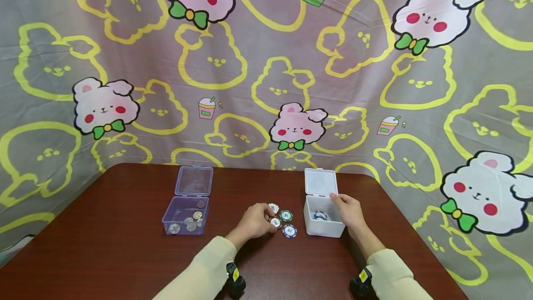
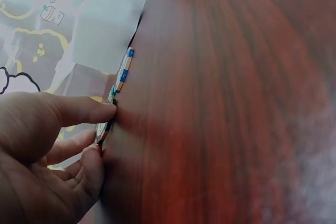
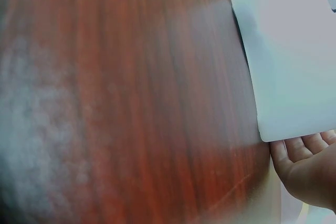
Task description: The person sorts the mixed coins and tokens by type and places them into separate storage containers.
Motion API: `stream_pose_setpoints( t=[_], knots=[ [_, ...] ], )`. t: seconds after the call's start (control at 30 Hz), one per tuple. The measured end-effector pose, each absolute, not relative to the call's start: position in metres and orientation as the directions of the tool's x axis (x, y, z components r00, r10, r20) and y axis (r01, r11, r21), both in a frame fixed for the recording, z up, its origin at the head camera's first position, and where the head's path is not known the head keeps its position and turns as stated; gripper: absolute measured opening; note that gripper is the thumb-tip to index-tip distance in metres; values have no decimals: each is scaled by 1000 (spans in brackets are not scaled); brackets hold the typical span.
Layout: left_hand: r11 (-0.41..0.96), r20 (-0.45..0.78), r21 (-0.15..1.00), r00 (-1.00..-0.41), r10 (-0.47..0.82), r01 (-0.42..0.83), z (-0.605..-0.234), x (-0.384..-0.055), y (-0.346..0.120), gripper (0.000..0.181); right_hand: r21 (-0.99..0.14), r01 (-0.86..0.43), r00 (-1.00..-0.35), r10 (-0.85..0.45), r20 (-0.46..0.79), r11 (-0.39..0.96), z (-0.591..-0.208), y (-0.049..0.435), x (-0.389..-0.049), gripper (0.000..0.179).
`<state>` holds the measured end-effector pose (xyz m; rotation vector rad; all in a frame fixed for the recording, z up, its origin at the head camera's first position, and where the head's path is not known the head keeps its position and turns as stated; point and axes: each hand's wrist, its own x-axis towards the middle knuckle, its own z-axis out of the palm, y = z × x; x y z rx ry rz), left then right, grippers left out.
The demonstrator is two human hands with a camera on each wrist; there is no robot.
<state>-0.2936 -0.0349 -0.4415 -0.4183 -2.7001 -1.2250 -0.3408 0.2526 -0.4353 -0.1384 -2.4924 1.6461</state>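
Observation:
My left hand is at a small group of poker chips, thumb and fingers curled about a dark-edged poker chip; the left wrist view shows this chip's edge between thumb and fingers. Close by lie a white chip, a green chip and a blue chip. My right hand holds the right side of an open white box, one digit at its back corner by the hinge. Inside the box are blue-and-white chips. In the right wrist view the box partly hides the fingers.
A clear purple box with its lid raised stands on the left of the brown table, with several silver coins inside. Behind the table hangs a patterned cloth.

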Motion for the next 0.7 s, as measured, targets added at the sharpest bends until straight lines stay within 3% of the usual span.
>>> stream_pose_setpoints(
  t=[0.37, 0.7],
  knots=[
    [569, 224, 768, -956, 191, 294, -441, -291, -40, 38, -920, -5, -985, 158, 73, 391, -434, 252, -339, 49],
    [362, 185, 899, -962, 200, 248, -444, -288, -45, 21, -918, -4, -983, 169, 78, 397, -436, 252, -340, 48]
  ],
)
